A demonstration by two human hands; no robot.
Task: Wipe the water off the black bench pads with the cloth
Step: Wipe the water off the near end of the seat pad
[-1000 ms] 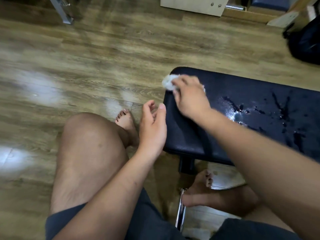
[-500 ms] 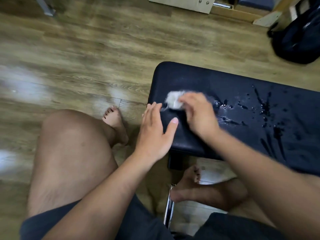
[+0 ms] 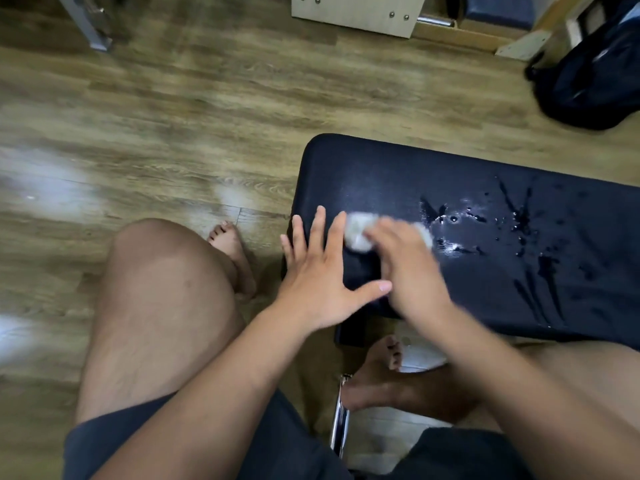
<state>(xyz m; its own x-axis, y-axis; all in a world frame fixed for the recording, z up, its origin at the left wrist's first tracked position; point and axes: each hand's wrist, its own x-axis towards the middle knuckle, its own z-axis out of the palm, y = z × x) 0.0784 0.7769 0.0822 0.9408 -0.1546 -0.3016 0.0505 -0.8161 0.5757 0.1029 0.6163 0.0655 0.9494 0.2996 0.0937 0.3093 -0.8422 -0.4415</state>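
A black bench pad point(image 3: 398, 174) stretches from the centre to the right edge. Water drops and streaks point(image 3: 519, 223) glisten on its middle and right part. My right hand point(image 3: 412, 268) holds a small white cloth point(image 3: 358, 232) bunched under its fingers and presses it on the pad just left of the wet patch; the hand is motion-blurred. My left hand point(image 3: 320, 275) lies flat with fingers spread on the pad's left end, close beside the cloth.
My bare knees and feet are below and left of the bench, on a wooden floor point(image 3: 173, 116). A chrome bench leg point(image 3: 341, 417) shows underneath. A dark bag point(image 3: 595, 74) lies at the far right, a pale wooden box point(image 3: 356, 8) at the top.
My right hand has drawn the cloth from the pad's far left corner toward the near side and right, up to the wet patch. My left hand has come to rest spread on the pad's end.
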